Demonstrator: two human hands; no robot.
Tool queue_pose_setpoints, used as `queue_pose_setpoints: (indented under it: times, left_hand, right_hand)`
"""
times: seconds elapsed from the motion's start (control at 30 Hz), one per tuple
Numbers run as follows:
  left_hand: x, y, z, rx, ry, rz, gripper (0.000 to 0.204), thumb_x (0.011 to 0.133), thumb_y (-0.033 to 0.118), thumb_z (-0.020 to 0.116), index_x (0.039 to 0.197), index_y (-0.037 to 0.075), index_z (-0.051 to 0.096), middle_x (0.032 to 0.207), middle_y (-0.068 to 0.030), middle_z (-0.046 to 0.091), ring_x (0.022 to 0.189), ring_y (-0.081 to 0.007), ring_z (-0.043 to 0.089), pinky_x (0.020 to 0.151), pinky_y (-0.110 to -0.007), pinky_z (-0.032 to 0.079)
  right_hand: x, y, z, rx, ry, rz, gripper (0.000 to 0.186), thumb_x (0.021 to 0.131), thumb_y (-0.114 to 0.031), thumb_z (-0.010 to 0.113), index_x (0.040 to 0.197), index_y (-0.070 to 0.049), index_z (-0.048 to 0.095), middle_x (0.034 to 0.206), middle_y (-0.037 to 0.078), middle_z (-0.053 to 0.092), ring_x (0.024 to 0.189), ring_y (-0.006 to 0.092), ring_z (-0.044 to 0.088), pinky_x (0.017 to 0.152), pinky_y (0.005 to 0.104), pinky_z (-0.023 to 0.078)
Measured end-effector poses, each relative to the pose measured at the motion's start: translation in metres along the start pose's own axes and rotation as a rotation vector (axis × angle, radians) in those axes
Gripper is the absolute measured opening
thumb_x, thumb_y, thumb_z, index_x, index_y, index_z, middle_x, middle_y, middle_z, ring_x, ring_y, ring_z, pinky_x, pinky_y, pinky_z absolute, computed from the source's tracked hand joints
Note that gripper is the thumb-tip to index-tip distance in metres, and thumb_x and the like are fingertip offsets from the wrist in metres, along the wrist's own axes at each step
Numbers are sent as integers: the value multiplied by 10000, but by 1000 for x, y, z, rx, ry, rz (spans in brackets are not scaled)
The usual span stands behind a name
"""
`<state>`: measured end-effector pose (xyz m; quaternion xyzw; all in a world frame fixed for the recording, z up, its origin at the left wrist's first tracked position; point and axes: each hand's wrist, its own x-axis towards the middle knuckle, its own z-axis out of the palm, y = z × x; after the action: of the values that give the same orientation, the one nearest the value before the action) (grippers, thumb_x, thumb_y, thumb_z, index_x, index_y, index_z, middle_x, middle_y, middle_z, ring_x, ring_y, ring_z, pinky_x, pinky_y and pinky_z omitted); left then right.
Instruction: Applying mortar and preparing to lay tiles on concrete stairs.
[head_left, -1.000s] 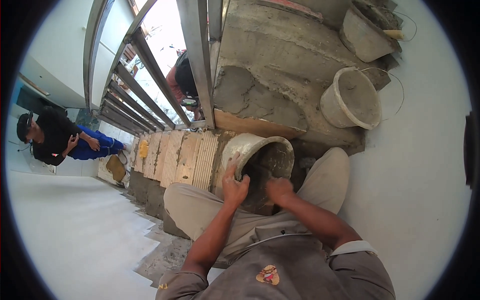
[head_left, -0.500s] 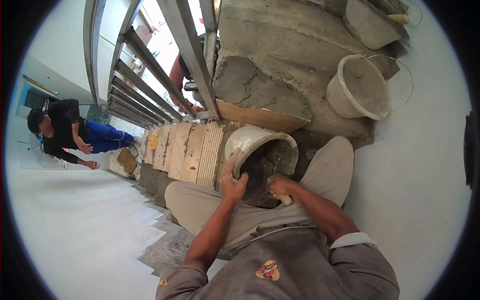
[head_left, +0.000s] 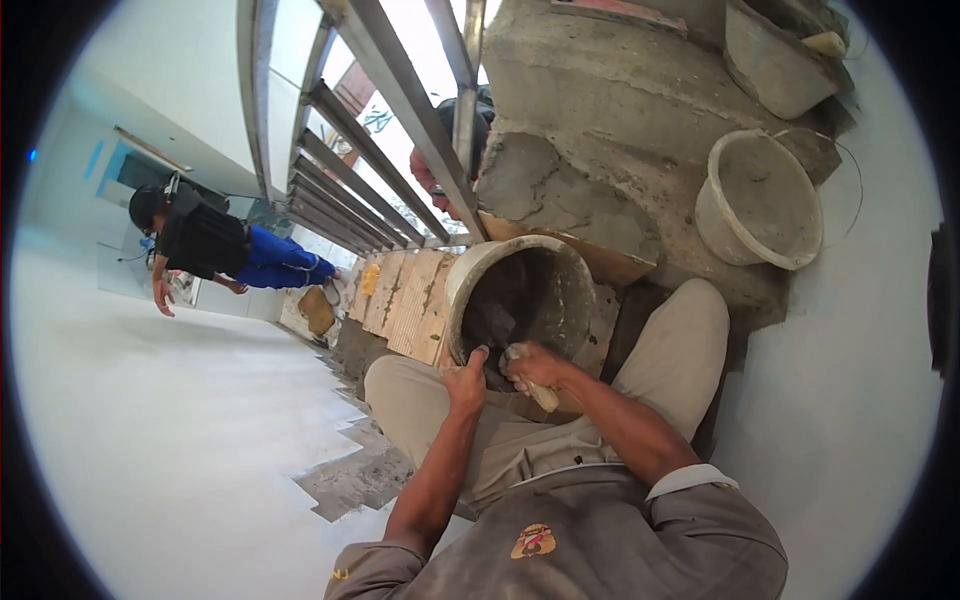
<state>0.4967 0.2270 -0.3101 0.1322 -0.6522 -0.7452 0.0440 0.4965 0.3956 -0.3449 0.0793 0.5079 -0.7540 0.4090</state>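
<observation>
A cement-crusted grey bucket (head_left: pixel 568 280) is tilted toward me between my knees, with dark wet material inside. My left hand (head_left: pixel 466 375) grips the near left of its rim, thumb inside. My right hand (head_left: pixel 535 368) is closed on the pale handle of a trowel (head_left: pixel 543 398), whose blade is in the bucket and only partly visible. Under and left of the bucket lie tiled boards of pale ribbed wood-like pieces (head_left: pixel 400 295).
Cement steps (head_left: pixel 610 95) rise beyond, holding a second bucket (head_left: pixel 720 225) and an upper bucket (head_left: pixel 760 60). A metal railing (head_left: pixel 395 90) runs along the left, with a person (head_left: pixel 435 165) behind it. Another person (head_left: pixel 205 235) stands lower left. A white wall (head_left: pixel 840 410) is at right.
The bucket has tipped more upright toward me, and both hands have shifted with it. The person at left has moved rightward and turned away. The view has shifted slightly.
</observation>
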Motion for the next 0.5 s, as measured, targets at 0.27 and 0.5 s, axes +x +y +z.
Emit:
queue_pose_setpoints:
  times: [0.27, 0.5]
  left_hand:
    - [15, -3, 1, -273, 143, -301, 598, 787, -45, 672, 1366, 2, 528, 1124, -119, 665, 960, -249, 677, 841, -389, 589]
    - [25, -16, -2, -342, 100, -340, 576, 780, -60, 652, 1344, -1, 547, 1086, -112, 677, 931, -250, 681, 827, -382, 591]
  right_hand:
    - [-103, -59, 1, 64, -28, -141, 132, 923, -71, 615, 1027, -2, 572, 712, 46, 540, 537, 146, 548, 497, 316, 480]
    - [-175, -138, -39, -697, 798, -468, 217, 945, -135, 619, 1118, -5, 603, 820, 152, 682, 688, 303, 685, 620, 414, 538]
